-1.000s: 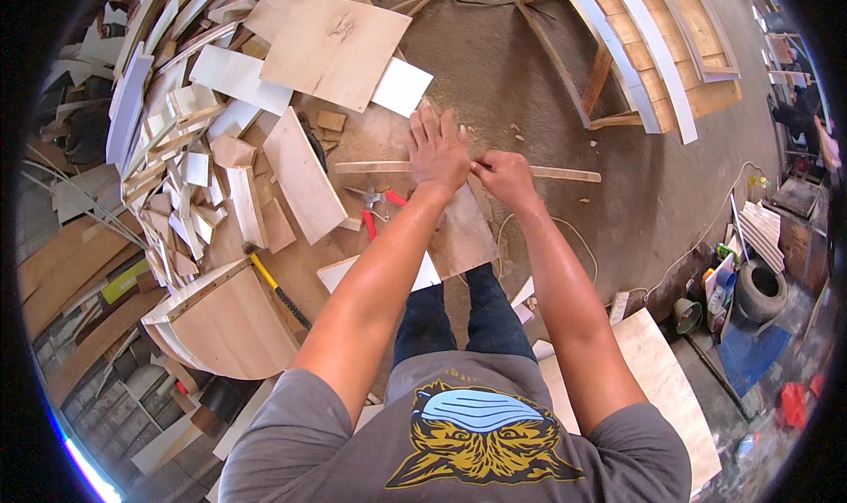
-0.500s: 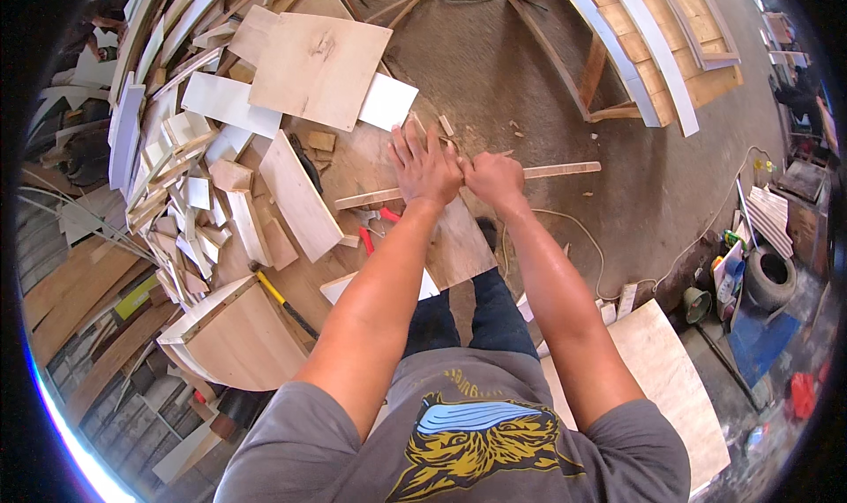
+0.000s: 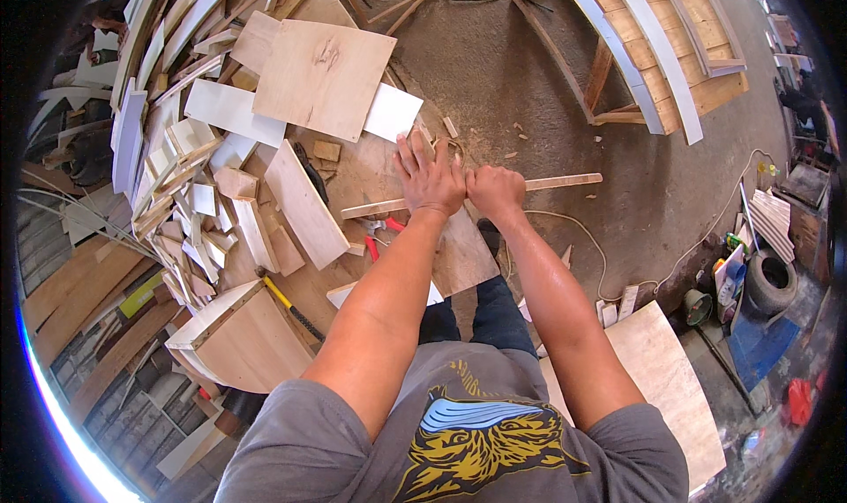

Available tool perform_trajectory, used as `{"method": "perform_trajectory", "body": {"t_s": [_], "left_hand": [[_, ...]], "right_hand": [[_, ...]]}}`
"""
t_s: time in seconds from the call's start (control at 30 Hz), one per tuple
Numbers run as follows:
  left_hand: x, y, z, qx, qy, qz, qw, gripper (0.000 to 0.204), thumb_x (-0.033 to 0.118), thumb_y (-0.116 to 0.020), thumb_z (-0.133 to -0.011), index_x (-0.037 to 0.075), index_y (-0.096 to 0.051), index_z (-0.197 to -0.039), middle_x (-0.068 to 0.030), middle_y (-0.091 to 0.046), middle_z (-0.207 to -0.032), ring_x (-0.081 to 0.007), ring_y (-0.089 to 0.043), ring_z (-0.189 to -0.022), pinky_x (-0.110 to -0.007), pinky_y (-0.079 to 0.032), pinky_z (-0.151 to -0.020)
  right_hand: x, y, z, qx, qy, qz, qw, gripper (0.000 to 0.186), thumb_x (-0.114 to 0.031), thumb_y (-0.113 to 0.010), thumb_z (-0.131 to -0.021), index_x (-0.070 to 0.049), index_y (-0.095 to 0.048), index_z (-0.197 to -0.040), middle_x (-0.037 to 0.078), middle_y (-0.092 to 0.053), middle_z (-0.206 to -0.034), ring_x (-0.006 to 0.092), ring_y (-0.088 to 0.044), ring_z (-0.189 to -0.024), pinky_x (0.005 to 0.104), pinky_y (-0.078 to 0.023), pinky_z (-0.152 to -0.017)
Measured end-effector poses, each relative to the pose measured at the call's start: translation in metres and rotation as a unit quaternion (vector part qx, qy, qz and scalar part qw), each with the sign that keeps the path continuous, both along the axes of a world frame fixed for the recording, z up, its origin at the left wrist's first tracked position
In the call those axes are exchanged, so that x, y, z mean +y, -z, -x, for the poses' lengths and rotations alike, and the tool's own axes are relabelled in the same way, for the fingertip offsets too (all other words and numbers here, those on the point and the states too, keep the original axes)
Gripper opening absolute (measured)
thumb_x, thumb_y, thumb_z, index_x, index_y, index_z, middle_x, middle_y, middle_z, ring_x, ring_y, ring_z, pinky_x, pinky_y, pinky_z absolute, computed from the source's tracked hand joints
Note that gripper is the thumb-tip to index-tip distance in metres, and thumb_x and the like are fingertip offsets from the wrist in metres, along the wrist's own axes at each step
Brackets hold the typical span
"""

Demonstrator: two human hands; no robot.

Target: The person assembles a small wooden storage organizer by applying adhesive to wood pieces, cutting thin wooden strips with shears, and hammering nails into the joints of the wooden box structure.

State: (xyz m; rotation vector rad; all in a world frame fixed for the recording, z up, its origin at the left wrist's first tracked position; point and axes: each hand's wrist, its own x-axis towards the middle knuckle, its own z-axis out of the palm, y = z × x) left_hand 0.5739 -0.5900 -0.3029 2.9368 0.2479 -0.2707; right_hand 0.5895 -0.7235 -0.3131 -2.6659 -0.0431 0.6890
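Observation:
My left hand (image 3: 428, 181) lies with fingers spread on a wooden work surface, across a narrow wooden strip (image 3: 565, 182) that extends out to both sides. Beside it, touching or nearly so, my right hand (image 3: 494, 190) is closed in a fist at the strip; what is inside its fingers is hidden. The strip lies over a plywood board (image 3: 463, 251). Pliers with red handles (image 3: 393, 225) lie just left of my wrists, partly hidden by my left forearm.
Piled offcuts (image 3: 190, 212) fill the left, with a square plywood panel (image 3: 322, 79) on top. A yellow-handled hammer (image 3: 282, 296) lies beside a curved wooden piece (image 3: 247, 344). A slatted wooden frame (image 3: 675, 44) stands upper right; a cord (image 3: 701, 238), tire (image 3: 763, 282) and clutter occupy the right.
The strip's left end has moved toward me, so it lies more diagonally. Both hands sit a little lower in view, and my right fingers have closed further into a fist.

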Motion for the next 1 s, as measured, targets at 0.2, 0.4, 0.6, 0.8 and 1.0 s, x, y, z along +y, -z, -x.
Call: {"method": "perform_trajectory", "body": {"t_s": [0.2, 0.4, 0.6, 0.8, 1.0], "left_hand": [[0.001, 0.003, 0.0, -0.021, -0.001, 0.013, 1.0, 0.056, 0.046, -0.054, -0.099, 0.018, -0.054, -0.147, -0.022, -0.017, -0.167, -0.0472, -0.001, -0.159, -0.065, -0.007, -0.126], [-0.001, -0.001, -0.001, -0.009, -0.003, 0.01, 1.0, 0.055, 0.046, -0.054, -0.099, 0.019, -0.054, -0.146, -0.0222, -0.017, -0.168, -0.047, -0.001, -0.159, -0.065, -0.006, -0.126], [-0.001, 0.001, -0.001, -0.012, -0.006, 0.009, 1.0, 0.05, 0.046, -0.054, -0.1, 0.023, -0.055, -0.145, -0.0222, -0.018, -0.168, -0.0474, -0.003, -0.159, -0.065, -0.007, -0.126], [0.001, 0.003, -0.001, -0.028, 0.003, 0.007, 1.0, 0.049, 0.047, -0.054, -0.101, 0.023, -0.056, -0.143, -0.0222, -0.019, -0.168, -0.0486, -0.004, -0.159, -0.067, -0.01, -0.126], [0.003, 0.01, 0.002, -0.042, 0.002, 0.008, 0.999, 0.049, 0.046, -0.054, -0.101, 0.022, -0.057, -0.144, -0.0226, -0.018, -0.169, -0.0491, -0.003, -0.159, -0.067, -0.01, -0.126]], "right_hand": [[-0.002, -0.003, 0.0, -0.045, -0.017, -0.01, 0.999, 0.045, -0.039, -0.055, -0.096, -0.008, -0.081, -0.076, 0.021, -0.076, -0.079, 0.0385, -0.077, -0.076, 0.0497, -0.06, -0.072], [-0.002, -0.001, 0.0, -0.011, -0.002, -0.005, 1.0, 0.047, -0.044, -0.053, -0.097, -0.011, -0.081, -0.08, 0.02, -0.076, -0.082, 0.0395, -0.076, -0.081, 0.0518, -0.059, -0.078], [0.004, -0.003, 0.003, 0.0, -0.014, 0.02, 1.0, 0.044, -0.042, -0.052, -0.096, -0.014, -0.082, -0.08, 0.016, -0.077, -0.084, 0.0355, -0.076, -0.084, 0.0504, -0.053, -0.08], [0.001, 0.009, 0.007, -0.051, -0.022, 0.012, 0.998, 0.042, -0.041, -0.053, -0.095, -0.015, -0.08, -0.076, 0.013, -0.076, -0.081, 0.034, -0.075, -0.082, 0.0506, -0.051, -0.076], [0.002, 0.013, 0.012, -0.109, -0.031, 0.007, 0.994, 0.039, -0.039, -0.055, -0.093, -0.015, -0.078, -0.072, 0.013, -0.075, -0.079, 0.0327, -0.074, -0.08, 0.0496, -0.049, -0.072]]}}
